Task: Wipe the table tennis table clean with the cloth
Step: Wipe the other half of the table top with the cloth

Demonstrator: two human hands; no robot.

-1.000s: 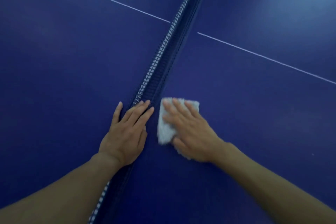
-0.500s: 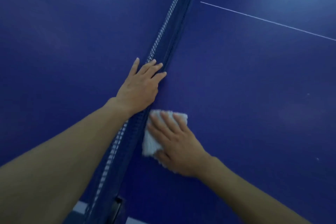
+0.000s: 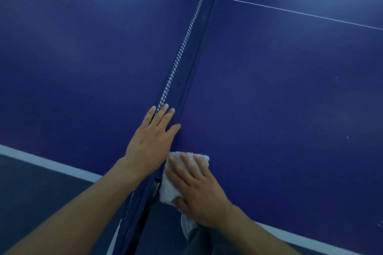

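Observation:
The blue table tennis table [image 3: 279, 93] fills the view, split by its net [image 3: 186, 41] running from the near edge to the far top. A white folded cloth [image 3: 169, 189] lies on the right half beside the net, close to the white near edge line. My right hand [image 3: 199, 190] presses flat on the cloth with straight fingers; a corner of cloth hangs over the edge below my wrist. With fingers straight, my left hand [image 3: 154, 141] rests flat against the net's top and left side, just beyond the cloth.
The white edge line [image 3: 47, 161] marks the table's near side, with dark floor [image 3: 31, 192] below it. The net post clamp [image 3: 154, 188] sits at the edge between my hands. A thin white centre line [image 3: 300, 13] crosses the far part. Small pale specks [image 3: 347, 137] dot the right half.
My right hand has slid the cloth along the net toward the near edge, where a corner now hangs over. My left hand stayed on the net. The view pulled back, showing the edge.

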